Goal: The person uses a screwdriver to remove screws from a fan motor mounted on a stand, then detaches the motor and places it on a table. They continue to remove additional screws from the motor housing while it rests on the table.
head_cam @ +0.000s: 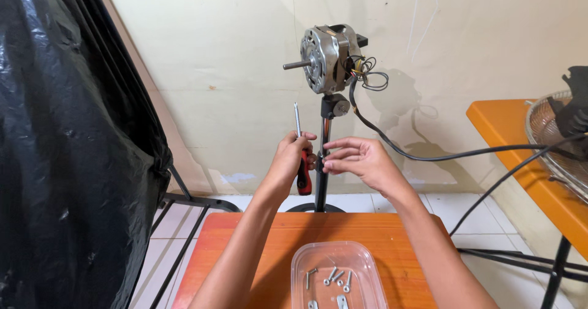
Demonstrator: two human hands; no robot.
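A bare fan motor (326,56) with its shaft pointing left sits on top of a black stand pole (322,180). My left hand (290,159) holds a screwdriver with a red and black handle (303,175), its metal shaft pointing up, and also touches the pole. My right hand (358,160) reaches in from the right, fingertips pinching a small black part on the pole at about mid height. Both hands meet at the pole, below the motor.
A clear plastic tray (339,276) with several screws lies on an orange table (245,248) in front of me. A black cable (429,157) runs right from the motor. A wire fan guard (554,140) rests on a second orange table (508,131). Black plastic sheeting (67,143) hangs left.
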